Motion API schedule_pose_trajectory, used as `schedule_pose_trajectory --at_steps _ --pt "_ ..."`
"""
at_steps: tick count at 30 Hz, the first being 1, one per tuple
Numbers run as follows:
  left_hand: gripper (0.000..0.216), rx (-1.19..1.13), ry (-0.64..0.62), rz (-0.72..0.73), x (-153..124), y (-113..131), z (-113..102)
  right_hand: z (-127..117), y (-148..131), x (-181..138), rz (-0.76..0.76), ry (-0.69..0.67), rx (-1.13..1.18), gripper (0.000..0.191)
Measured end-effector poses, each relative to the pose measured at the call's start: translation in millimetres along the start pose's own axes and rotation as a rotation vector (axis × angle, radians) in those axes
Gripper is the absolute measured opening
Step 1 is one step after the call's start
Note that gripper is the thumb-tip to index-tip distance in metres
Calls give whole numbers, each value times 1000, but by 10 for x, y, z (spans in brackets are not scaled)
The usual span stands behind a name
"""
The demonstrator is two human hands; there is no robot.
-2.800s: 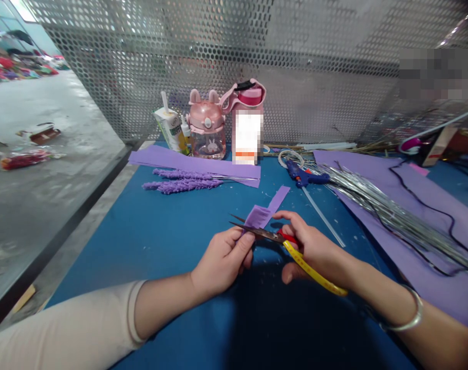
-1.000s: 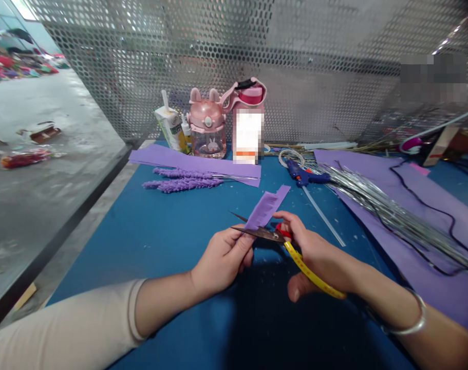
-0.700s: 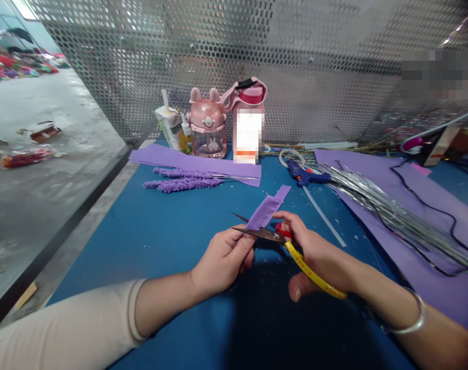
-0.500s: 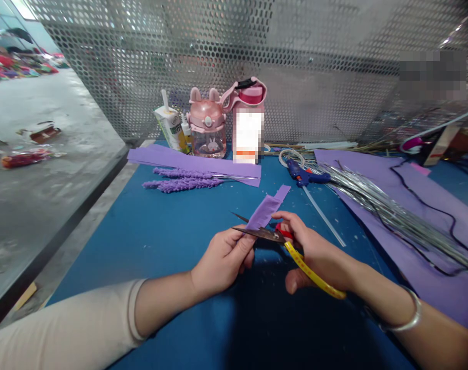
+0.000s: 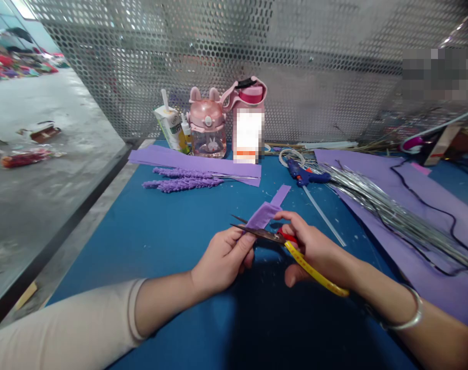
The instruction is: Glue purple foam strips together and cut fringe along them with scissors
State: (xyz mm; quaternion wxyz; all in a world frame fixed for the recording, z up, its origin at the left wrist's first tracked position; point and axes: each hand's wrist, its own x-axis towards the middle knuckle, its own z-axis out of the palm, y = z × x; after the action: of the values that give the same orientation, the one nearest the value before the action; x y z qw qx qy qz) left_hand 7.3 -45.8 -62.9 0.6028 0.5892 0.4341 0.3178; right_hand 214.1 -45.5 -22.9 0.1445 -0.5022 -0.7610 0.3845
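Apparently snipping, over the table's point(image 5: 156, 252) middle: left hand point(image 5: 222, 259) pinches folded purple strip point(image 5: 261, 216), right hand point(image 5: 320, 249) holds parted scissors point(image 5: 273, 236); closing calls for steadiness; cut depth unclear.

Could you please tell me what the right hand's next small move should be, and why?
Probably squeezing the scissors gently closed: the right hand holds them with blades parted on either side of the purple strip, which the left hand pinches close by.
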Motion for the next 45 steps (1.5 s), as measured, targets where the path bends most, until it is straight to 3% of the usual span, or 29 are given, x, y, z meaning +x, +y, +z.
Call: schedule_pose_trajectory --at_steps 19,29,37,45 --pt "41 -46 -8 21 0 18 4 -11 42 4 0 -17 -26 67" --pt "34 -72 -19 -1 -5 2 17 -60 32 -49 50 5 -80 109" --pt "34 -93 56 16 14 26 11 -54 84 -57 23 6 -105 111" --pt "41 -24 11 10 7 42 2 -43 29 -52 11 -17 -110 110"
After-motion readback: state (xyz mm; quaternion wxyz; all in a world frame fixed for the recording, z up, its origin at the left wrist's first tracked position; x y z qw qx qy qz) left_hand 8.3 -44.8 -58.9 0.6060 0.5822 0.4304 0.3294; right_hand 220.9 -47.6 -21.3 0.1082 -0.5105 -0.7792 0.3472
